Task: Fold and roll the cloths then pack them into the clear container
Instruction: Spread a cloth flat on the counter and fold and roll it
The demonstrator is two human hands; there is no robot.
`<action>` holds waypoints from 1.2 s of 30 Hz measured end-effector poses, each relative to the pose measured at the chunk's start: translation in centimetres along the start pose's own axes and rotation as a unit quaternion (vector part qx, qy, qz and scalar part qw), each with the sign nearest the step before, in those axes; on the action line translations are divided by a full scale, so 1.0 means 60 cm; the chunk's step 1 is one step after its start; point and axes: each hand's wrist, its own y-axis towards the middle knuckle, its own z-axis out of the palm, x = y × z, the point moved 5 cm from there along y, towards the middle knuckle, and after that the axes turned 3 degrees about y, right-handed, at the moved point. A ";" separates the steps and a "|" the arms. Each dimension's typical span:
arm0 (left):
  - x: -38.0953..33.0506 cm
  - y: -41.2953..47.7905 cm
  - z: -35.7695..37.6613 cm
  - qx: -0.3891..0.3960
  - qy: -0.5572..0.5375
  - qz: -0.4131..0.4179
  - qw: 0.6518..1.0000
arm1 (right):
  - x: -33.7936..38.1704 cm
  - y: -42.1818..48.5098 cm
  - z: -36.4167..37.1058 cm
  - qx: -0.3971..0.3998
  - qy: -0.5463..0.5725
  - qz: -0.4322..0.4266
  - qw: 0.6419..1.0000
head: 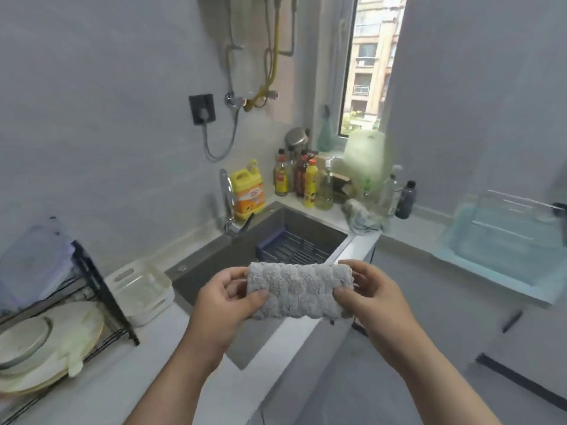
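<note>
Fingers [256, 297] of the left hand [225, 297] pinch the left end of the folded grey cloth [299, 291] and the right hand [369, 289] pinches the right end, so its long axis runs left to right above the sink's [214, 266] near edge. The clear container [478, 250] stands on the table [408, 233] farther right, nearer the right hand.

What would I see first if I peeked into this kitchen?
First, the fluffy grey cloth in the middle, folded small and pinched at its ends by the left hand and the right hand, above the sink. Then the bright yellow bottle at the back of the sink, and the clear container at the right.
</note>
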 end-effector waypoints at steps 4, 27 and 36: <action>-0.031 0.041 0.199 0.078 0.000 0.026 0.997 | 0.060 0.000 -0.180 -0.082 -0.002 -0.036 0.996; -0.050 0.333 0.831 0.440 -0.035 0.047 0.896 | 0.181 0.157 -0.671 -0.326 -0.088 -0.088 0.937; -0.009 0.557 0.980 0.386 -0.085 -0.050 0.917 | 0.183 0.342 -0.769 -0.359 -0.127 -0.059 0.923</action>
